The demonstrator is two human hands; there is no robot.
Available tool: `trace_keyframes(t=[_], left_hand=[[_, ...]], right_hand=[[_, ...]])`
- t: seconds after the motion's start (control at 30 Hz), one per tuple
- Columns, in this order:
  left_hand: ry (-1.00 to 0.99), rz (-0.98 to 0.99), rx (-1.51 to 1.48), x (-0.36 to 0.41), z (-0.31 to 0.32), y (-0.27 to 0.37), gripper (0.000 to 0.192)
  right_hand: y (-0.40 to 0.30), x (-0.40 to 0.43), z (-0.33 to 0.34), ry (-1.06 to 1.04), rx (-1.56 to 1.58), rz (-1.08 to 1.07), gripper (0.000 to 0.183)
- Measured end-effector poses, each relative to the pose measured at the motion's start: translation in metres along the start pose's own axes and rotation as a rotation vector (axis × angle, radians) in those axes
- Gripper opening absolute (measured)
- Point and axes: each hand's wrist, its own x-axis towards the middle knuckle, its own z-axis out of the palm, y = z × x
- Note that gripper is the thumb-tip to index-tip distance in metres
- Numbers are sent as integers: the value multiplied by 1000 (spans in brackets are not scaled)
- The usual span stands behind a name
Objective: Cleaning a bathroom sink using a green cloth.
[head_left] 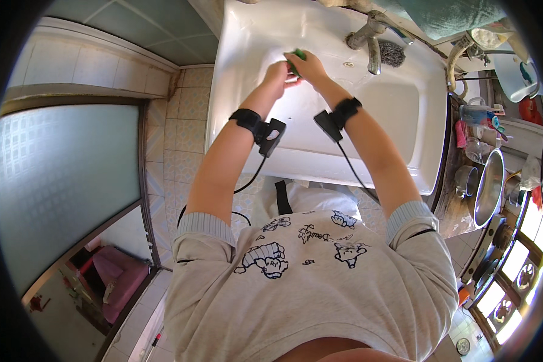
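Both hands meet over the far left part of a white sink [366, 117]. My right hand [312, 68] grips a small green object [297, 61], perhaps a scouring pad; too little of it shows to tell. My left hand [278, 76] is close against it from the left, its fingers partly hidden and blurred, so its hold is unclear. To the right of the hands, a metal faucet [373, 50] reaches over the basin. A steel wool scrubber [391, 54] lies beside the spout.
On the right, a wooden counter [452, 210] bears a large metal basin [488, 188], a clear glass bowl [466, 180] and cups. A second tap [456, 63] and a teal cloth [452, 18] are at the upper right. A frosted glass door [72, 181] stands left.
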Motion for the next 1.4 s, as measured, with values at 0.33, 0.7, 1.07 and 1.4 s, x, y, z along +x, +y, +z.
trace_keyframes(t=[0.33, 0.7, 1.07, 1.4], left_hand=[[-69, 137, 316, 19, 125, -72, 34], [199, 272, 232, 16, 170, -90, 31], [146, 517, 170, 15, 168, -90, 22], [161, 581, 512, 27, 163, -79, 33]], right_hand=[[86, -45, -97, 171, 1087, 476, 34], [78, -61, -112, 130, 1067, 365, 40], [79, -59, -104, 391, 1172, 332, 34], [89, -29, -118, 20, 1093, 224, 41]])
